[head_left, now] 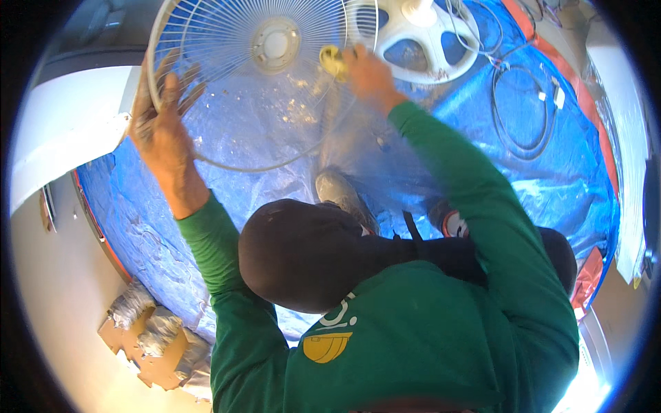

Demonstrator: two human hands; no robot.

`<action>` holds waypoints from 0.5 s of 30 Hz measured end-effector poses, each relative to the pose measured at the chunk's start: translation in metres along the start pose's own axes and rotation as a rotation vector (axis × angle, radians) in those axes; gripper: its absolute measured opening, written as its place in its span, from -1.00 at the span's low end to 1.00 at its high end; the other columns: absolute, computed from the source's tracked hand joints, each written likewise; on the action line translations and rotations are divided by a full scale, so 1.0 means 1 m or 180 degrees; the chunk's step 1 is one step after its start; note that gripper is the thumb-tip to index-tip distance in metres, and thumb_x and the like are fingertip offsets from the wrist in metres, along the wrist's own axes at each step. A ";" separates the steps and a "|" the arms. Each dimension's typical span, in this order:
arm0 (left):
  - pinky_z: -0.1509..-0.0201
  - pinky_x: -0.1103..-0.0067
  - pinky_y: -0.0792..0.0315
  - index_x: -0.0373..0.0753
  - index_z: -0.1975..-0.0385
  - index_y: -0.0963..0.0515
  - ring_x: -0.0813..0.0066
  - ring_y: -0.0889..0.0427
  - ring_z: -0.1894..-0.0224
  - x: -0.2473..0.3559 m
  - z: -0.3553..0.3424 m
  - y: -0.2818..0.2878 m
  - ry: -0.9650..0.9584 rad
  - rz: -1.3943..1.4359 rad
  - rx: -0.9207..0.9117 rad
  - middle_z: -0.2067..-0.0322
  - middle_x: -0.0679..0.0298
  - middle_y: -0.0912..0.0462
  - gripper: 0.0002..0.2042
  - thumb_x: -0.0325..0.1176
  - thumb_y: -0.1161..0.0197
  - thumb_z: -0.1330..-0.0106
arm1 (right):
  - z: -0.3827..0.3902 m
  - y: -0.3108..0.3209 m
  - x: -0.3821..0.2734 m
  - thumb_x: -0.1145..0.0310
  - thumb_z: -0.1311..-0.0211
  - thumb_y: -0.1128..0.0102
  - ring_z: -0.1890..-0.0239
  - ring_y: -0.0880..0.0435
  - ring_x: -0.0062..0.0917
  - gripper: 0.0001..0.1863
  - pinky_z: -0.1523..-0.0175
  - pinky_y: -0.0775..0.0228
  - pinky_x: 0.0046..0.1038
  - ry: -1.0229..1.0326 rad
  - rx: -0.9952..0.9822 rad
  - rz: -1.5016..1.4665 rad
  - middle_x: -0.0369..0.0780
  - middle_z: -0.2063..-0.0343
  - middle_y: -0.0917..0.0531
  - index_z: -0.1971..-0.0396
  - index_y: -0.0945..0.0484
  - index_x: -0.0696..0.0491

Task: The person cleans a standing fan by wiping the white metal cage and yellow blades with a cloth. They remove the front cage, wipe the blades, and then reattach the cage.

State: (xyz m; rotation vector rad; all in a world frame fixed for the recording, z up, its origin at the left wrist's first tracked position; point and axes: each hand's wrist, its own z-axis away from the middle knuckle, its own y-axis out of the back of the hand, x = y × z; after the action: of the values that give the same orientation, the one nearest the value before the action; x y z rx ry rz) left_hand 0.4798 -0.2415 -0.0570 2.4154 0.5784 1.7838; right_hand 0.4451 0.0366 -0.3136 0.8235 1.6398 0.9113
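A round white wire fan grille (278,43) with a solid centre disc stands tilted in front of me, its top cut off by the picture edge. My left hand (165,127) grips its left rim, thumb on the near side and fingers behind the wires. At the grille's right side, my right hand (372,74) is closed around a small yellow item (333,63) with a rounded, loop-like end. Motion blurs that hand, and I cannot make out the item's kind or whether it touches the wires.
A white fan base (441,41) with wide openings lies beyond my right hand. A dark coiled cable (527,148) rests on the blue tarp (158,227), right of it. At the left stands a white panel (69,127). Grey-wrapped bundles (160,332) lie on cardboard at the lower left.
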 end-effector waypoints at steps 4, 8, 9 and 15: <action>-0.15 0.23 -0.81 -0.39 -0.49 -0.49 0.07 -0.80 -0.18 -0.027 0.002 -0.027 -0.0016 -0.0056 0.0515 -0.33 -0.06 -0.67 -0.53 -0.40 -0.27 -0.66 | 0.028 0.006 -0.096 0.22 -0.35 -0.35 0.08 -0.81 0.10 -0.62 -0.02 -0.66 0.05 -0.0496 -0.0763 -0.1764 0.15 0.10 -0.78 0.00 -0.69 0.19; -0.17 0.34 -0.75 -0.30 -0.51 -0.52 0.25 -0.76 -0.21 -0.047 0.002 -0.032 -0.0175 -0.0622 0.0378 -0.33 0.03 -0.70 -0.50 -0.33 -0.34 -0.64 | -0.018 0.042 -0.163 0.25 -0.36 -0.32 0.05 -0.81 0.11 -0.66 -0.03 -0.65 0.00 0.0518 -0.1355 -0.2959 0.15 0.15 -0.81 0.05 -0.70 0.21; -0.18 0.39 -0.73 -0.26 -0.50 -0.55 0.30 -0.75 -0.21 -0.047 0.002 -0.030 -0.0281 -0.0822 0.0242 -0.32 0.05 -0.70 -0.52 -0.33 -0.35 -0.64 | -0.041 0.052 -0.167 0.26 -0.35 -0.33 0.05 -0.81 0.11 -0.67 -0.04 -0.65 -0.01 0.0343 -0.1469 -0.3624 0.12 0.14 -0.81 0.04 -0.70 0.20; -0.14 0.29 -0.78 -0.27 -0.49 -0.55 0.15 -0.79 -0.21 -0.028 0.004 -0.001 0.0485 0.0117 -0.0154 -0.33 0.00 -0.69 -0.49 -0.25 -0.37 -0.63 | -0.135 0.088 -0.122 0.28 -0.30 -0.42 0.05 -0.81 0.04 -0.55 0.01 -0.67 -0.04 0.0483 0.0868 -0.2460 0.10 0.00 -0.77 -0.12 -0.61 0.16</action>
State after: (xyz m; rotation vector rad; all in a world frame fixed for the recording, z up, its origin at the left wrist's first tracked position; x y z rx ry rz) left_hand 0.4763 -0.2500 -0.0840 2.2878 0.5004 1.9853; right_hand 0.3479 -0.0495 -0.1586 0.2350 2.0191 0.2091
